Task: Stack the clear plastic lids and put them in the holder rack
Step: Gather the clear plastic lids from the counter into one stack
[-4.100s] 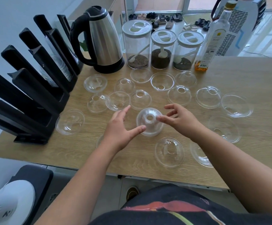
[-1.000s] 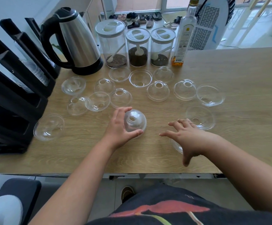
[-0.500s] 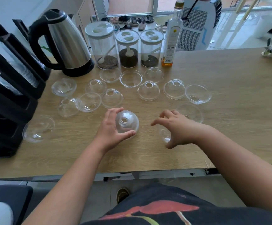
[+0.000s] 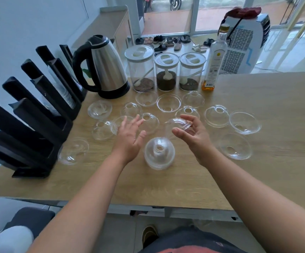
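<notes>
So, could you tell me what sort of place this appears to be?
Probably a small drinks counter or home café: a rack holding cups, an electric kettle, and jars of what may be tea or coffee.

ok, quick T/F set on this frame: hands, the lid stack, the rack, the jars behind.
1. The right hand holds a clear dome lid above the table. True.
2. The left hand has a grip on the lid stack. False: it is open, fingers spread, beside the stack and not touching it.
3. The lid stack sits on the wooden table between the two hands. True.
4. The black holder rack stands at the right edge of the table. False: it is on the person's left, by the wall.
5. Three clear jars with white lids stand between the kettle and the bottle. True.
</notes>
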The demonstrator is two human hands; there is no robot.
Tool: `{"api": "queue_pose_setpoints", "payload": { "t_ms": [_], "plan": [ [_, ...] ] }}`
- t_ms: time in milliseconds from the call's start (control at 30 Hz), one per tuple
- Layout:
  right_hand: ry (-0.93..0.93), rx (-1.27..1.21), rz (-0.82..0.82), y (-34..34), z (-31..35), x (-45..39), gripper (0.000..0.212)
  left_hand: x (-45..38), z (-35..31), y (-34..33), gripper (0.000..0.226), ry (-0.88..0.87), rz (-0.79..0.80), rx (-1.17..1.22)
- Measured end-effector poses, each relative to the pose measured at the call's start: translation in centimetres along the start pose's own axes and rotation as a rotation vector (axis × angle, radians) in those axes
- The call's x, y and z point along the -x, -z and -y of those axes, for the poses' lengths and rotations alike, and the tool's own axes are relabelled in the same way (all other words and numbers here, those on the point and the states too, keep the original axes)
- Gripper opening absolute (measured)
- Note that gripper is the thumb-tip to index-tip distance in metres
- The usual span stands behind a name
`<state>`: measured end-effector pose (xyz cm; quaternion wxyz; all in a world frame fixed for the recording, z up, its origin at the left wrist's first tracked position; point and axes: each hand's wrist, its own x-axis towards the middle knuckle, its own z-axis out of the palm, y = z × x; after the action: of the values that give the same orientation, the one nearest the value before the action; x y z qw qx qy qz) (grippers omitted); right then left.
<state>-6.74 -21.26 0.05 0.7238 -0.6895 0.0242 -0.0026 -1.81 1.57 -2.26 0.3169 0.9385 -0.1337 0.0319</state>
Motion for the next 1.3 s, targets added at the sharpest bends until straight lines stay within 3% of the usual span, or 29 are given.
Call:
{"api": "queue_pose_setpoints", "payload": {
  "t_ms": [167, 433, 700, 900, 1000, 1100, 1300],
  "plan": [
    [0.086, -0.028, -0.068, -2.4, -2.5, 0.4, 0.067, -4.6, 1.1, 0.1, 0.054, 0.018, 0.146, -0.363],
    [0.301, 0.327, 0.025, -3.6, -7.2, 0.7, 0.080, -7.0, 1.2, -0.7, 0.049, -0.006, 0.259, -0.456],
    [0.340, 0.469, 0.070, -3.0, -8.6, 0.5, 0.083, -7.1, 1.4, -0.7, 0.027, -0.040, 0.169, -0.229],
    [0.231, 0.431, 0.031, -2.2, -8.9, 0.6, 0.079, -5.5, -0.4, 2.5, 0.019, -0.089, 0.142, 0.014],
    [0.200, 0.454, 0.060, -1.9, -9.0, 0.4, 0.079, -3.9, -1.2, 4.6, 0.022, -0.111, 0.144, 0.142],
    [0.188, 0.487, 0.066, -1.8, -8.7, 0.2, 0.081, -2.3, -2.0, 5.4, 0.036, -0.164, 0.122, 0.114],
    [0.211, 0.519, 0.065, -1.4, -7.9, 0.3, 0.108, 0.1, -2.9, 3.1, 0.037, -0.247, 0.127, 0.135]
  ]
}}
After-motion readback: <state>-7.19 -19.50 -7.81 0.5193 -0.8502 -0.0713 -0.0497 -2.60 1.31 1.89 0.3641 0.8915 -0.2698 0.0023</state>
